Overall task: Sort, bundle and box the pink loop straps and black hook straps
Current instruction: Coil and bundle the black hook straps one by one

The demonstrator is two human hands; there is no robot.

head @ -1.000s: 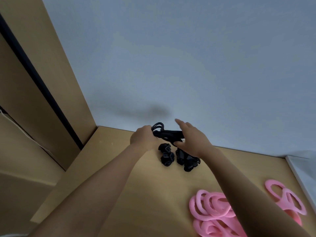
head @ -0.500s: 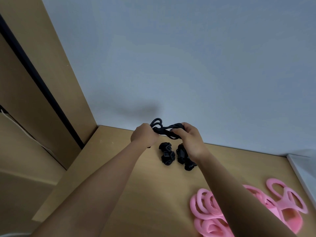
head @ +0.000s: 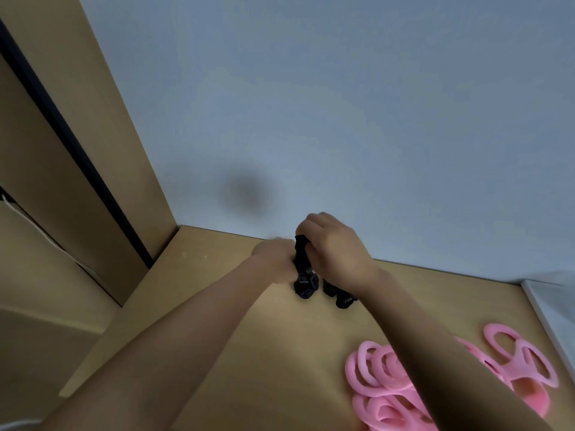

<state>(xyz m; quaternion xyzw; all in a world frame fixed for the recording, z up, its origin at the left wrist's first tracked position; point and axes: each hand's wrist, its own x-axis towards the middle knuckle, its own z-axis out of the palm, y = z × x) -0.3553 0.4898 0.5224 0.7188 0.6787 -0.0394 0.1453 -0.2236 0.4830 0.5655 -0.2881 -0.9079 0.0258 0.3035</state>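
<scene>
Fingers of the right hand (head: 333,248) curl down over the top of a black strap (head: 302,255) and grip it, a little below centre frame near the table's back edge. I see the left hand (head: 273,253) pressed against the strap's left side, but it is smeared by blur and I cannot tell whether its fingers close on the strap. The strap stands roughly upright between the two hands. Just beneath it two black bundles (head: 306,284) lie side by side on the wooden table (head: 217,321), the right one partly behind the right wrist. Pink straps (head: 379,377) are heaped at lower right of the frame, partly under the right forearm
</scene>
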